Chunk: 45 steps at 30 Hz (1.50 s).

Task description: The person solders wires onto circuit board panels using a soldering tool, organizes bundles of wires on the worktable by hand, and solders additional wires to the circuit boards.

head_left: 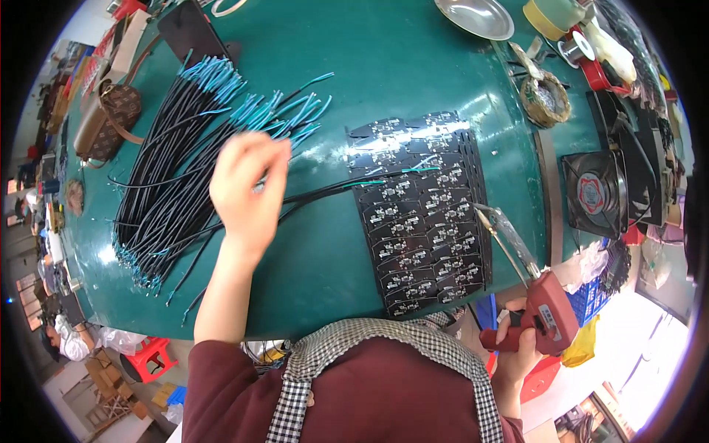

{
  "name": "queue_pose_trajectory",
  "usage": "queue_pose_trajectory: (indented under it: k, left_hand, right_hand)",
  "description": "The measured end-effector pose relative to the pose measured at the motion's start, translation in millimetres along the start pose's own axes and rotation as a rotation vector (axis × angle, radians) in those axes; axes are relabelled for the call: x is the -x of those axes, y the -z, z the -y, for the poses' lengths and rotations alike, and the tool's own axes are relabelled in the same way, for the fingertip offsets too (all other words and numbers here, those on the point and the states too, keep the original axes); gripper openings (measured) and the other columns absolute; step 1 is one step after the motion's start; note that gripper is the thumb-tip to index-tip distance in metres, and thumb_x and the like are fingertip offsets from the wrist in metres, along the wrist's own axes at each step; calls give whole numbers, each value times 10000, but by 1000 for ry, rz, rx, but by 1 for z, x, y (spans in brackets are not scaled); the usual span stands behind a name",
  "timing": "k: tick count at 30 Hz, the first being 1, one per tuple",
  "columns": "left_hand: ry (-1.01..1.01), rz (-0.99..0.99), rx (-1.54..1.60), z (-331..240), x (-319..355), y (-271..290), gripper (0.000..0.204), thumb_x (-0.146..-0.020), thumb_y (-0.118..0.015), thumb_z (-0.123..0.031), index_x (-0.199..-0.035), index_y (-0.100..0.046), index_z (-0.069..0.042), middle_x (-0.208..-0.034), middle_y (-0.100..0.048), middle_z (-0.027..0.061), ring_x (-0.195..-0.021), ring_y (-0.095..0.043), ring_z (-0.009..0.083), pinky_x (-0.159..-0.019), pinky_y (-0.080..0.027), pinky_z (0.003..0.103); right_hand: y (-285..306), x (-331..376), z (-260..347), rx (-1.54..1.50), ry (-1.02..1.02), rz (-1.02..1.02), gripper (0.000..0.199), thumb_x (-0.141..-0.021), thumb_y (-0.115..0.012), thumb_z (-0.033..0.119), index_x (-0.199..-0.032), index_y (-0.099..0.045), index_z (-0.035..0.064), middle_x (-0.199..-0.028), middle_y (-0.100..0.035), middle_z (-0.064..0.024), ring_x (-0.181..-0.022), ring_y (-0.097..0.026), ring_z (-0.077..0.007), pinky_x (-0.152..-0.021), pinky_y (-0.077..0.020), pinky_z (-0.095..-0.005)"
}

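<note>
My left hand (247, 184) hovers over the table's left half, fingers curled into a pinch. Whatever sits between its fingertips is hidden. Under and beside it lie bundles of black cables (166, 166) with stripped blue-green wire ends. A few loose black cables (317, 194) run right from below the hand, their ends resting over stacked panels of black circuit boards (402, 251). In my right hand (521, 347) is a red soldering gun (550, 314), gripped by its handle at the table's front edge. Its long metal tip (506, 247) points up and left, beside the panels' right edge.
A metal bowl (476, 16) stands at the far edge. To the right are a woven pot (545, 100), a solder spool (576, 49) and a square fan (594, 193). A dark phone (190, 31) and a brown handbag (111, 118) lie at the far left.
</note>
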<state>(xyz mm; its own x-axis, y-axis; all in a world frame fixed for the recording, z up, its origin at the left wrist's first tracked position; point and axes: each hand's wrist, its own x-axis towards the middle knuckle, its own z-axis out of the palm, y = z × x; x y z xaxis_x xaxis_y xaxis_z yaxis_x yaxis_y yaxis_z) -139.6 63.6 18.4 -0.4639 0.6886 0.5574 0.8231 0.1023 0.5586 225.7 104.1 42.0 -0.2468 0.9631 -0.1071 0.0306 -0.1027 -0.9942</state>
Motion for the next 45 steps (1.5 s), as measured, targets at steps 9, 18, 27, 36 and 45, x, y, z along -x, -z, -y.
queue_pose_trajectory:
  k: [9, 18, 27, 36, 45]
  left_hand:
    - [-593, 364, -14, -40, 62, -18, 247, -611, -652, -49, -849, -649, 17, -812, -590, 76, -686, -593, 185, -559, -497, 249]
    - [-637, 405, -9, -46, 52, -26, 233, -641, -650, -40, -859, -625, 39, -819, -581, 97, -699, -596, 199, -589, -517, 270]
    - [-606, 372, -66, -39, 42, -34, 216, -638, -659, -51, -847, -638, -4, -833, -594, 89, -696, -601, 193, -576, -502, 261]
    - [-613, 349, -24, -37, 45, -42, 283, -584, -642, -35, -863, -649, 15, -788, -563, 75, -630, -568, 173, -476, -439, 250]
    - [-576, 461, -51, -37, 46, -37, 212, -652, -644, -57, -854, -627, 6, -848, -595, 92, -718, -598, 191, -594, -504, 256]
  right_hand:
    - [-5, 12, -9, -230, -338, 265, 654, -793, -714, 291, -1297, -416, -2, -1121, -581, -177, -687, -558, -147, -593, -455, -251]
    - [-3, 12, -18, -191, -318, 342, 596, -818, -686, 290, -1282, -436, 11, -1130, -572, -154, -665, -528, -135, -596, -439, -244]
    - [-9, 3, -21, -200, -292, 363, 618, -826, -675, 308, -1298, -410, 10, -1124, -571, -161, -652, -530, -133, -580, -439, -236]
    - [-10, -1, -22, -225, -393, 320, 702, -775, -737, 279, -1307, -383, -13, -1065, -594, -165, -680, -562, -135, -584, -465, -227]
    - [-6, -4, -29, -140, -412, 370, 731, -734, -760, 210, -1292, -388, -80, -938, -627, -140, -682, -582, -128, -583, -476, -221]
